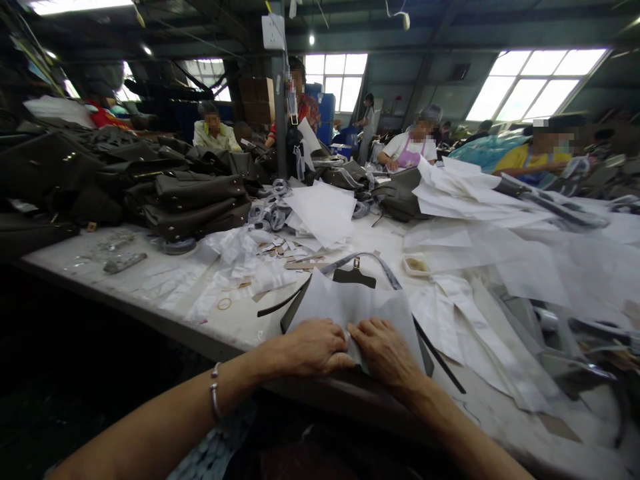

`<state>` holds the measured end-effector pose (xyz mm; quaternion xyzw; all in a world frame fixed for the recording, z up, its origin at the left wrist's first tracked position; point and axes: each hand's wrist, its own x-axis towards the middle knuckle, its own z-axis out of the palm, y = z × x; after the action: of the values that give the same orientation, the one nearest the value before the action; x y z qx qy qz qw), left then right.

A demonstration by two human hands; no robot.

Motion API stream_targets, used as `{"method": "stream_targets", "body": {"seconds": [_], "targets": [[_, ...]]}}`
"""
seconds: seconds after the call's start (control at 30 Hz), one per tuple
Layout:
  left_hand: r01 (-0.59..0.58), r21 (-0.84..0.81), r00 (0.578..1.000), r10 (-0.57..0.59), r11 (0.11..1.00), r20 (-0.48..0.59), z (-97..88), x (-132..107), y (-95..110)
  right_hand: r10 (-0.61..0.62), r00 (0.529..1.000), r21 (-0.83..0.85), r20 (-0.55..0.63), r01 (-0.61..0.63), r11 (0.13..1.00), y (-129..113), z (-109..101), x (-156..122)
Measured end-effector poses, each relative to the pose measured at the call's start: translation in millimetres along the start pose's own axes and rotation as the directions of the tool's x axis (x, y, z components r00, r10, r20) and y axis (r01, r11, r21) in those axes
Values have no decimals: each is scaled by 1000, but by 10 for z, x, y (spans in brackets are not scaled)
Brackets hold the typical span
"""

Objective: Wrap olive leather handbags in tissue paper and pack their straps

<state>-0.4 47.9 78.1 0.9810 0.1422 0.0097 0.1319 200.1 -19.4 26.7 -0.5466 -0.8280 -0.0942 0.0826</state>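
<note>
where: tissue sheet (pixel 350 303) draped over dark bag (pixel 354 277) at near bench (pixel 240 330) edge | left hand (pixel 314 347) grip curled on sheet, can't tell if pinching; right hand (pixel 385 350) flat, open | risk imo: uneven push tears the thin sheet, or bag slides off

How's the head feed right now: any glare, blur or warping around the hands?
Head view: the windows are blown out; the left hand and right hand on the white paper are sharp and evenly lit; the table bows with wide-angle distortion and smears into blur at far right; beneath it, deep shadow.
</note>
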Motion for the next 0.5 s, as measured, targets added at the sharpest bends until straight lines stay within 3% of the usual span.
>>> {"method": "stream_targets", "body": {"seconds": [0.13,0.27,0.4,0.5], "targets": [[58,-12,990,-56,998,128,-130,112,-57,-71,997,45,-1,71,996,-26,-42,18],[158,-202,984,-137,966,113,-115,106,-183,-101,995,104,-17,102,989,-23,-64,-4],[189,-247,981,-170,950,94,-96,87,-241,-140,989,211,-55,149,966,-17,-80,-76],[185,-278,982,-167,943,86,-122,107,-218,-83,989,349,-122,121,929,-5,-22,-140]]}}
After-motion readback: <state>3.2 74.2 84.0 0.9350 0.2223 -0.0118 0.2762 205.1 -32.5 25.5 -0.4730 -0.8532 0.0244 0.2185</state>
